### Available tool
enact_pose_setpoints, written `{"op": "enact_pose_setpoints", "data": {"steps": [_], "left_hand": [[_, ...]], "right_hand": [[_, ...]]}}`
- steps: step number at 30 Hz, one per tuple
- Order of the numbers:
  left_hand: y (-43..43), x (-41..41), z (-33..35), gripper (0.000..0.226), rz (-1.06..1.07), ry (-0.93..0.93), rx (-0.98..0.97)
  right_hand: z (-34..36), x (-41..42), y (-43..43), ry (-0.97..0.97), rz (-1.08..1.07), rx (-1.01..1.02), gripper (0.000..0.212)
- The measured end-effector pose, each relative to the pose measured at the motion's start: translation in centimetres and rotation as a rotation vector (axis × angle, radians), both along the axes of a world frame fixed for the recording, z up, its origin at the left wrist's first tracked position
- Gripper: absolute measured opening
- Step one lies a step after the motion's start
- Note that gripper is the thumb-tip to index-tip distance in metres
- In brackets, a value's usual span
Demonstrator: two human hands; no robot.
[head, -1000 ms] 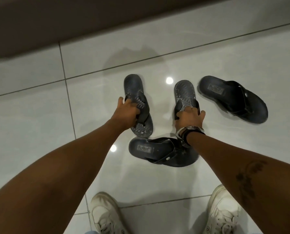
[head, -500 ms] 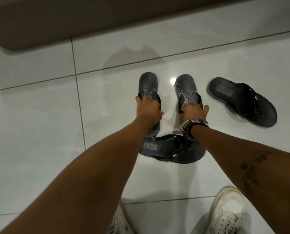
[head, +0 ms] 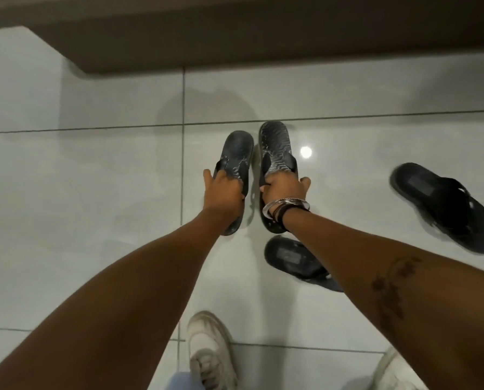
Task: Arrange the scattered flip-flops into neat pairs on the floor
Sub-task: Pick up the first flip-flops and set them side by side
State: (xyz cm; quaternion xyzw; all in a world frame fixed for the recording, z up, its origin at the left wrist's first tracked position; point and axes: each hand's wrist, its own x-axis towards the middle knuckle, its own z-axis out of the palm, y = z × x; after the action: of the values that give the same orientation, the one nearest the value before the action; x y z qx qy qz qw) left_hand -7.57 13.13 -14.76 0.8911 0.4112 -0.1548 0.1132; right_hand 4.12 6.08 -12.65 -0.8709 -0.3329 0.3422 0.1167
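Note:
Two grey patterned flip-flops lie side by side on the white tiled floor, almost touching. My left hand (head: 224, 191) grips the strap of the left patterned flip-flop (head: 236, 153). My right hand (head: 284, 188), with bracelets at the wrist, grips the strap of the right patterned flip-flop (head: 274, 144). A plain black flip-flop (head: 290, 258) lies below them, partly hidden under my right forearm. A second black flip-flop (head: 446, 209) lies apart at the right, angled.
A dark brown ledge or wall base (head: 235, 38) runs across the top. My white sneakers (head: 207, 350) stand at the bottom edge. Glossy white floor tiles (head: 80, 178) stretch out to the left.
Both hands have brought the two patterned flip-flops closer together, now nearly parallel and touching. The view has shifted, so the black flip-flops sit further right and lower.

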Motion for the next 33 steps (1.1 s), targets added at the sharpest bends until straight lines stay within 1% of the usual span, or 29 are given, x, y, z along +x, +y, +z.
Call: {"op": "enact_pose_setpoints", "data": {"steps": [1, 2, 4, 5, 7, 9, 11, 13, 15, 17, 19, 22, 24, 26, 28, 30, 31, 33], "left_hand": [[1.0, -1.9, 0.2, 0.010, 0.002, 0.038, -0.002], [1.9, -3.8, 0.2, 0.011, 0.002, 0.070, 0.001], [3.5, -7.7, -0.1, 0.013, 0.031, 0.092, 0.006], [4.1, -9.2, -0.3, 0.012, 0.051, 0.084, 0.010], [5.1, -12.2, -1.1, 0.014, 0.105, 0.078, 0.020], [5.7, -14.4, -1.5, 0.015, 0.133, 0.122, 0.006], [6.1, -15.2, -1.9, 0.016, 0.141, 0.146, -0.007], [6.1, -15.3, -2.2, 0.011, 0.151, 0.152, -0.029], [5.9, -15.4, -2.5, 0.006, 0.151, 0.158, -0.033], [5.9, -15.2, -2.6, 0.013, 0.143, 0.166, -0.043], [5.8, -14.9, -2.7, 0.013, 0.124, 0.174, -0.047], [5.6, -14.7, -3.1, 0.007, 0.132, 0.177, -0.065], [5.1, -14.2, -3.2, 0.013, 0.183, 0.159, -0.072], [4.6, -13.0, -2.3, 0.018, 0.202, 0.187, -0.012], [3.4, -10.8, -1.0, 0.019, 0.219, 0.169, 0.062], [1.6, -8.4, -0.2, 0.023, 0.258, 0.112, 0.110], [0.0, -6.7, -0.1, 0.028, 0.286, 0.090, 0.099], [-3.7, -2.7, 0.0, 0.040, 0.369, 0.066, -0.002]], "right_hand": [[0.0, -1.7, 1.2, 0.010, 0.086, -0.035, 0.021], [-0.1, -3.4, 2.2, 0.024, 0.120, -0.048, 0.020], [-1.0, -6.8, 4.3, 0.042, 0.136, -0.074, 0.015], [-1.7, -8.3, 5.2, 0.017, 0.126, -0.072, 0.015], [-2.9, -11.6, 6.6, 0.033, 0.137, -0.095, 0.014], [-3.8, -14.6, 7.3, 0.060, 0.196, -0.161, 0.021], [-4.0, -16.2, 7.5, 0.054, 0.240, -0.171, 0.015], [-4.5, -17.4, 7.7, 0.032, 0.219, -0.161, 0.011], [-5.0, -18.1, 7.8, -0.030, 0.225, -0.179, 0.015], [-5.8, -18.5, 8.0, -0.011, 0.221, -0.196, 0.023], [-6.3, -18.5, 8.1, -0.021, 0.227, -0.180, 0.027], [-5.8, -18.3, 7.6, -0.055, 0.256, -0.107, 0.016], [-5.2, -17.8, 6.5, -0.075, 0.250, -0.012, 0.018], [-4.6, -17.0, 5.0, -0.115, 0.229, 0.095, 0.020], [-3.6, -15.2, 2.5, -0.112, 0.236, 0.149, 0.023], [-2.8, -12.2, 0.1, -0.154, 0.282, 0.138, 0.022], [-2.6, -9.8, -1.4, -0.206, 0.315, 0.108, 0.022], [-2.6, -4.3, -4.4, -0.268, 0.378, -0.008, 0.032]]}}
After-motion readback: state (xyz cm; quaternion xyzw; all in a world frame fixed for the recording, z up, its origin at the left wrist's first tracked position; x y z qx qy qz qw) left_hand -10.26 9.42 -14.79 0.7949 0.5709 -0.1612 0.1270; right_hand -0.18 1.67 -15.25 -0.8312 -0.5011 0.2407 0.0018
